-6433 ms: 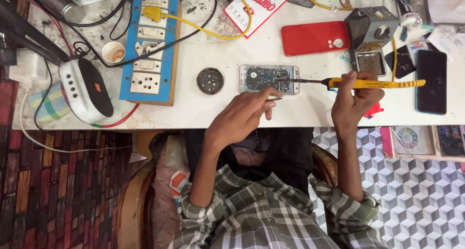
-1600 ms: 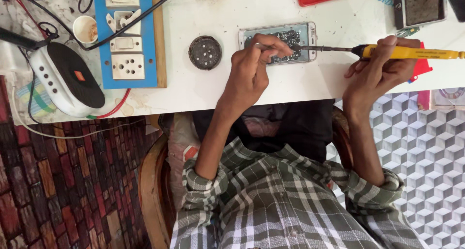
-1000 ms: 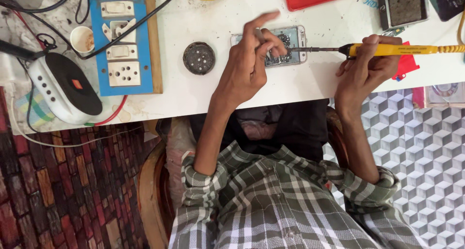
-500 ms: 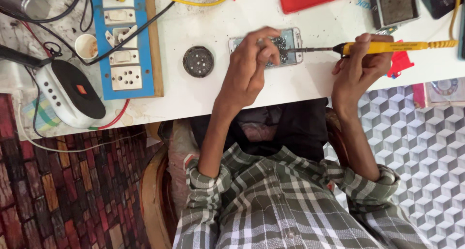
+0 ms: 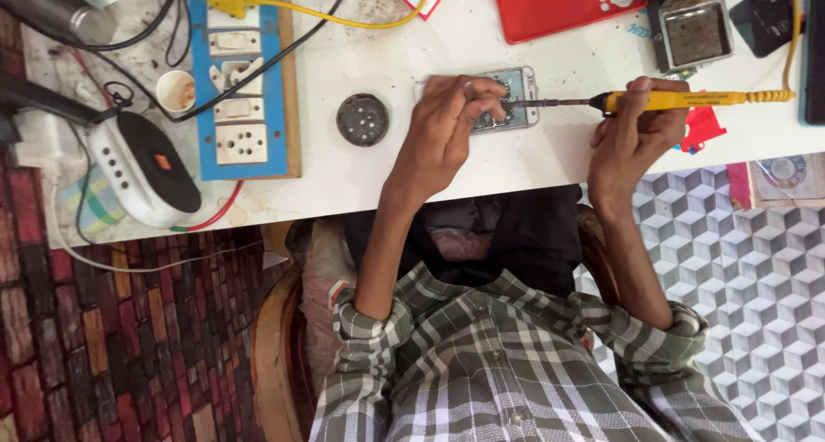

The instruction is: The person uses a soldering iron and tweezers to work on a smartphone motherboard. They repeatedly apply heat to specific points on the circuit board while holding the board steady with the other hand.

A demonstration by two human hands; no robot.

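Observation:
An opened phone [image 5: 516,98] lies flat on the white worktable [image 5: 412,158], its circuit side up. My left hand [image 5: 447,128] rests over the phone's left half, fingers curled and pinched over the board; whether something small is between them I cannot tell. My right hand [image 5: 636,133] grips the yellow handle of a soldering iron [image 5: 687,101]. Its thin metal tip points left and touches the phone near my left fingertips.
A blue socket board [image 5: 245,73] with black and yellow cables sits at the left, beside a white-and-black device [image 5: 142,167] and a small cup [image 5: 179,90]. A round black disc [image 5: 362,119] lies left of the phone. A red phone case [image 5: 567,6] and a grey metal box [image 5: 692,31] are behind.
My left hand's fingers have curled down onto the phone from a raised, spread pose. The iron's tip stays on the board. The view has shifted slightly.

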